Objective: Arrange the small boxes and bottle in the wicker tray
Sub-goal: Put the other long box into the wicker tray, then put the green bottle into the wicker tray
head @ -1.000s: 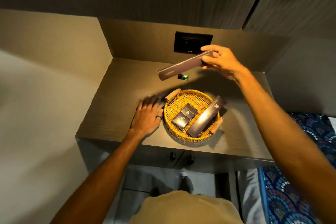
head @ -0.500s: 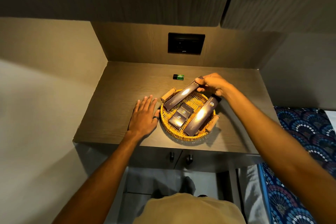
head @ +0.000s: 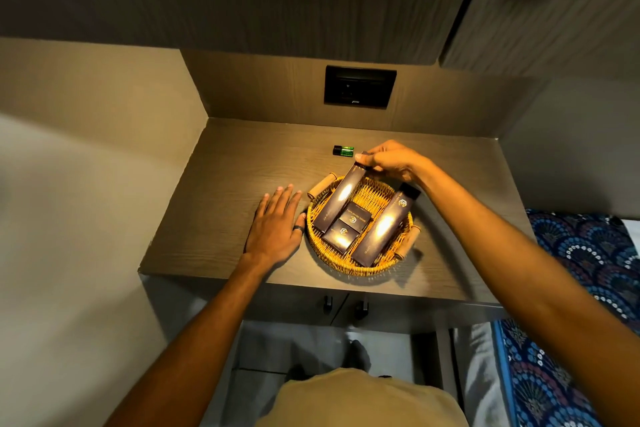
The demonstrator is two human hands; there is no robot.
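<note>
A round wicker tray (head: pixel 349 262) with two wooden handles sits on the wooden shelf. Inside lie two small dark boxes (head: pixel 348 226) in the middle and a long dark box (head: pixel 386 226) along the right side. A second long dark box (head: pixel 341 199) rests on the left side of the tray, its far end pinched by my right hand (head: pixel 389 159). My left hand (head: pixel 275 225) lies flat on the shelf, fingers apart, its thumb touching the tray's left rim. A small green bottle (head: pixel 343 150) with a black cap lies on its side behind the tray.
The wooden shelf (head: pixel 225 204) is boxed in by a wall on the left and a back panel with a black socket plate (head: pixel 359 87). Dark cabinets hang overhead. Two drawer knobs (head: pixel 344 305) sit under the front edge. A patterned blue cloth (head: pixel 581 288) lies at the right.
My right hand brought the second long box down from the air into the left side of the tray and turned it nearly parallel to the other long box. My left hand stayed flat by the tray.
</note>
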